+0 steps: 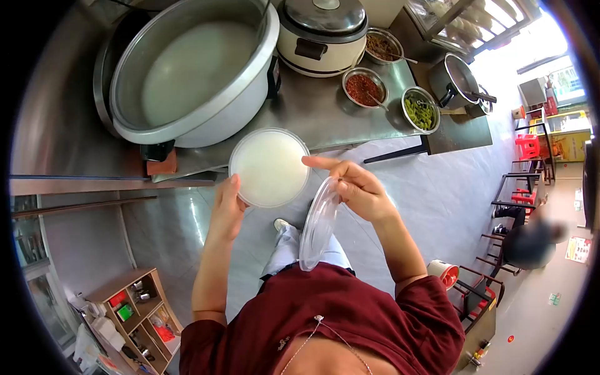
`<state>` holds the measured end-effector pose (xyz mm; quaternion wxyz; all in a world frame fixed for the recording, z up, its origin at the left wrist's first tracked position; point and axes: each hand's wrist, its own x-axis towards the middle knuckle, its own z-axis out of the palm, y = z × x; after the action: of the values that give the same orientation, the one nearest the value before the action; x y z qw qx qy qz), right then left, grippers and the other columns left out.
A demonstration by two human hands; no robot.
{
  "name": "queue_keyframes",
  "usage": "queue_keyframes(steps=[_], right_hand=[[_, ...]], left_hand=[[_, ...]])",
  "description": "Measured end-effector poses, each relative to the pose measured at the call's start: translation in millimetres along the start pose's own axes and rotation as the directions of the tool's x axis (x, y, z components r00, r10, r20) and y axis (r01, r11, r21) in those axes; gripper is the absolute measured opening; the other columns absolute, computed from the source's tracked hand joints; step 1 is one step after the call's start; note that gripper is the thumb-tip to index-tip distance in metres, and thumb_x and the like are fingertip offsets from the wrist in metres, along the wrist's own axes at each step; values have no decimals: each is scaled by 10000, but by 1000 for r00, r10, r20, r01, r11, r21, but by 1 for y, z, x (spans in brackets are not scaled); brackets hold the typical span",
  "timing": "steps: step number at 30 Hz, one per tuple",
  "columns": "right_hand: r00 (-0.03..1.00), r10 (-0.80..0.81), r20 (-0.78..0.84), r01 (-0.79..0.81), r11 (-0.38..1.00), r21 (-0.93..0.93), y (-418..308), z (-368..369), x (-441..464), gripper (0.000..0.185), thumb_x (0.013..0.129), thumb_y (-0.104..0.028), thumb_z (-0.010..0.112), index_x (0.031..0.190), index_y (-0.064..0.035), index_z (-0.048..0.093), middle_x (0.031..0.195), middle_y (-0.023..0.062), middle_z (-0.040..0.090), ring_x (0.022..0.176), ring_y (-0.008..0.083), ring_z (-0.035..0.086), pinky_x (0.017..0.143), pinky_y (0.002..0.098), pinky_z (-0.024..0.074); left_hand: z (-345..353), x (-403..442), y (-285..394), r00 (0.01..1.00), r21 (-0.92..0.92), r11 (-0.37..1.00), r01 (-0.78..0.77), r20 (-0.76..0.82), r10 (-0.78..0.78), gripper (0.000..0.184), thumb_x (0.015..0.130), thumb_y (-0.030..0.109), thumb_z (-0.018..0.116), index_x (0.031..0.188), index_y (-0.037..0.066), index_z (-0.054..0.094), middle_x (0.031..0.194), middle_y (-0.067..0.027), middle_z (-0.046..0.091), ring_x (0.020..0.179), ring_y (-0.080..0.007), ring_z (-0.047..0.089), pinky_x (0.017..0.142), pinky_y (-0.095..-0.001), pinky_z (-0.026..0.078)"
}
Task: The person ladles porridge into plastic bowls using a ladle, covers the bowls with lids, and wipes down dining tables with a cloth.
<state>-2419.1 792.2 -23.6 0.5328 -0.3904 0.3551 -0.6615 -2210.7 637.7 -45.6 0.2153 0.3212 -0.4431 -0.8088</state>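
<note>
A round clear container [269,167] full of whitish liquid is held by its left side in my left hand [228,209], thumb at the rim. My right hand [359,187] pinches the edge of a round clear plastic lid [319,224], which hangs tilted below it. The index finger of that hand reaches to the container's right rim. The lid is off the container. Behind the container stands a large open pot [194,75] with pale liquid inside, and a handle stands in it at its right side.
On the steel counter [306,115] stand a lidded cooker [322,37], a bowl of red chili [364,89], a bowl of green vegetables [420,111], a brown-filled bowl [382,47] and a metal pot [454,78]. A person [531,244] sits at the far right.
</note>
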Motion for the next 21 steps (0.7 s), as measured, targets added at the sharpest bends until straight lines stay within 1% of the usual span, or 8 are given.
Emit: queue_keyframes(steps=[1, 4, 5, 8, 11, 15, 18, 21], right_hand=[[999, 36, -13, -36, 999, 7, 3, -7, -2, 115, 934, -110, 427, 961, -11, 480, 1351, 239, 364, 888, 196, 636, 636, 254, 534], [985, -51, -165, 75, 987, 142, 15, -23, -6, 126, 930, -125, 442, 960, -10, 485, 1347, 213, 355, 914, 191, 622, 624, 251, 535], [991, -41, -130, 61, 986, 154, 14, -37, -9, 132, 926, -130, 453, 969, -10, 488, 1339, 194, 348, 939, 193, 608, 644, 267, 537], [982, 19, -190, 17, 983, 184, 25, -60, -14, 128, 922, -127, 462, 959, -10, 498, 1364, 194, 326, 940, 199, 609, 664, 272, 529], [973, 93, -213, -56, 984, 172, 41, -78, -15, 115, 902, -152, 504, 954, -51, 521, 1372, 199, 346, 939, 269, 613, 579, 271, 494], [957, 138, -255, -92, 978, 186, 55, -97, -8, 94, 908, -144, 497, 938, -61, 527, 1385, 188, 333, 999, 279, 599, 605, 284, 517], [951, 172, -255, -124, 973, 193, 67, -112, -3, 83, 910, -137, 490, 926, -63, 525, 1389, 177, 329, 1024, 270, 588, 646, 307, 539], [943, 203, -265, -151, 967, 204, 72, -120, 8, 75, 911, -131, 488, 925, -64, 517, 1388, 164, 332, 1040, 237, 577, 681, 333, 551]], left_hand=[[3, 7, -5, 1000, 10, 1000, 3, -2, -3, 478, 957, 371, 385, 1167, -40, 511, 1119, -110, 588, 1019, -171, 567, 862, -330, 451], [12, 27, -29, 1000, 8, 1000, 25, 8, -25, 479, 957, 375, 386, 1150, -41, 525, 1100, -105, 597, 1016, -164, 565, 868, -318, 443], [14, 35, -36, 999, -11, 1000, 26, 27, -26, 481, 956, 378, 388, 1147, -40, 529, 1099, -103, 597, 1017, -162, 564, 871, -313, 440], [19, 56, -59, 999, -50, 998, 29, 30, -28, 486, 954, 388, 392, 1138, -39, 537, 1105, -100, 594, 1022, -158, 558, 884, -304, 426], [27, 74, -72, 1000, -40, 999, 27, -8, -27, 487, 951, 395, 399, 1120, -38, 545, 1096, -92, 593, 1008, -150, 553, 884, -297, 416], [29, 97, -90, 997, 9, 1000, 17, -80, -16, 473, 946, 391, 417, 1080, -41, 554, 1052, -68, 594, 950, -130, 543, 858, -279, 408], [31, 112, -98, 986, 78, 997, -21, -164, 34, 407, 944, 380, 432, 938, -3, 568, 913, -16, 567, 835, -103, 498, 774, -263, 399], [5, 137, -126, 983, 188, 981, -53, -165, 85, 364, 946, 363, 433, 803, 40, 523, 794, 17, 487, 755, -85, 422, 703, -256, 371]])
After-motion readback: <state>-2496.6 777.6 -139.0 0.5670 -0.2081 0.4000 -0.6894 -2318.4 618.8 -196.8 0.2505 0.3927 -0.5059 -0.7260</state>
